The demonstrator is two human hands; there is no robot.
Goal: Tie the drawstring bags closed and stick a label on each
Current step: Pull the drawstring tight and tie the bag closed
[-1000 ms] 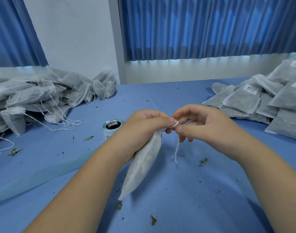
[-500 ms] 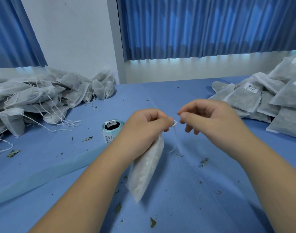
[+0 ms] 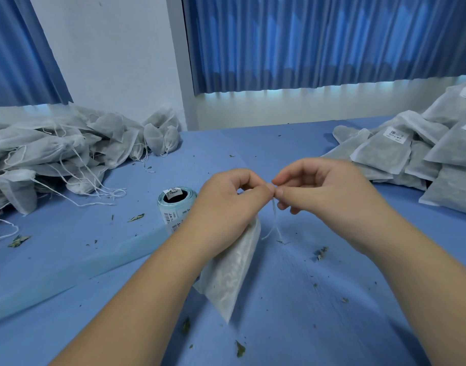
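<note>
Now nearer — left hand [image 3: 228, 207], right hand [image 3: 329, 192] fingertip to fingertip, seemingly both tight on the drawstring [image 3: 274, 220].

Bare blue table [image 3: 279, 143] lies open beyond both hands. A label roll [image 3: 176, 207] stands just left of the left hand [image 3: 226, 204], with untied bags [image 3: 55, 154] heaped farther left. Labelled bags [image 3: 411, 159] are stacked right of the right hand [image 3: 329, 191]. The hands meet at the drawstring [image 3: 275, 217] with no gap between them; the left-held bag [image 3: 234, 273] hangs beneath.
</note>
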